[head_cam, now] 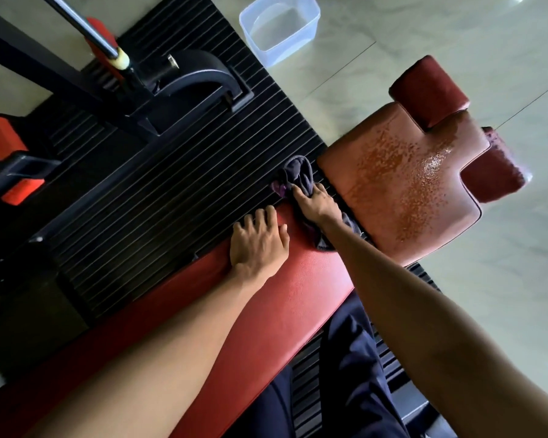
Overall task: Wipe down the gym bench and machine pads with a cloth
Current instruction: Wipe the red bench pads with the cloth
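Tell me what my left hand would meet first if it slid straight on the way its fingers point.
The left hand has its fingertips at the edge of the red bench pad. Beyond lies the black ribbed mat, seemingly lower, so the way looks free; depth is unclear.

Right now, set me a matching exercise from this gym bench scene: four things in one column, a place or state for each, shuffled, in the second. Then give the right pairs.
Column one
1. left hand
2. right hand
3. clear tub
4. seat pad

Column two
A. stands on the pale floor
B. speckled, with a glossy patch
C. rests on the long bench pad, fingers spread
D. grips the dark cloth

Pairs: 1-C, 2-D, 3-A, 4-B
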Tool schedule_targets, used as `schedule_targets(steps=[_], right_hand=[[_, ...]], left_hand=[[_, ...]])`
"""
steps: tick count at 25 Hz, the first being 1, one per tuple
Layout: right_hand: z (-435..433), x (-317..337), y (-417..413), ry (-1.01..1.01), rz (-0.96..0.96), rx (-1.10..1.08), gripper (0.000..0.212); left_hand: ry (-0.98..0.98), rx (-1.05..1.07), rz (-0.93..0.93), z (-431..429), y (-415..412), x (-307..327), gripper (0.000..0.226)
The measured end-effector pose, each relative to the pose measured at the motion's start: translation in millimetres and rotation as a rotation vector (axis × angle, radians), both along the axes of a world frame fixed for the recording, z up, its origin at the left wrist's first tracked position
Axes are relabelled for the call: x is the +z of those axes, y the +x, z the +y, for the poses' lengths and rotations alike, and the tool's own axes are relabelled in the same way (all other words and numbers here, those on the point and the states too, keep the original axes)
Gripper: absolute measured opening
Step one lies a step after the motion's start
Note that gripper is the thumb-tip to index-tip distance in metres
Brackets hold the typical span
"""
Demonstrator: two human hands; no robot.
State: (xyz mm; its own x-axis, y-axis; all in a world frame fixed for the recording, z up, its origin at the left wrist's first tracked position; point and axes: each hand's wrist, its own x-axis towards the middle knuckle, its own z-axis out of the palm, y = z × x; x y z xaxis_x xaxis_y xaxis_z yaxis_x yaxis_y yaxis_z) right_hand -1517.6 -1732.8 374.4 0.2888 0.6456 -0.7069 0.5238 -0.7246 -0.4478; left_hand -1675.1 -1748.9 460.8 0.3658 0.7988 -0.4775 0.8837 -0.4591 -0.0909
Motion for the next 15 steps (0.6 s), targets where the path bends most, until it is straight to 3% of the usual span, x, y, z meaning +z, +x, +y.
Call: schedule_targets(steps=[5,8,11,15], right_hand=[[-51,32,-32,0.215,-0.042,0.114,0.090],[-22,16,-11,0.146,0.005,0.170,0.084],[16,3,2,-0.038,0.052,0.056,0.075],[-32,34,-17,0.113,0.046,-0.001,0.082]], left_hand=[[0.000,0.006,0.026,0,3,3,0.058],[0.016,0.018,0.027,0,1,-2,0.055],[0.021,0.029,0.010,2,1,-4,0.060],[-0.003,0.043,0.017,2,2,-1,0.063]])
